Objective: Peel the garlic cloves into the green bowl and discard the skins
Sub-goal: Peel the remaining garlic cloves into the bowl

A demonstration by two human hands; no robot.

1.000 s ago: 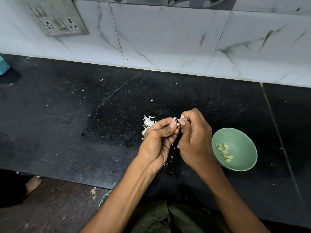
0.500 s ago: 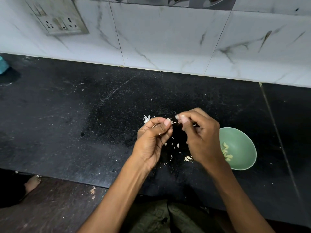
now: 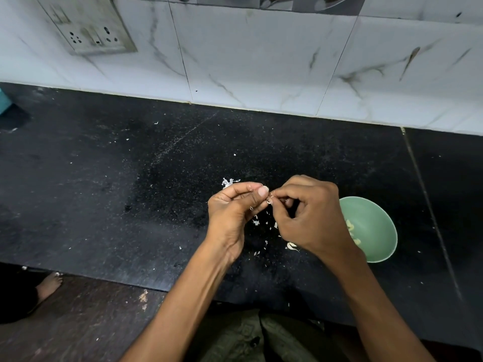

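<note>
Black stone countertop [image 3: 130, 205] fills the head view, and both hands meet above it. Left hand [image 3: 232, 212] has its fingers curled, thumb and forefinger pinching a small garlic clove [image 3: 269, 200]; right hand [image 3: 311, 218] is curled too, its fingertips pinching the same clove from the other side. One green bowl [image 3: 376, 212] sits just right of the right hand, holding several peeled cloves [image 3: 352, 231], partly hidden, so no exact count. Garlic skins [image 3: 230, 182] lie in one white clump behind the left hand, with many flakes scattered under both hands.
</note>
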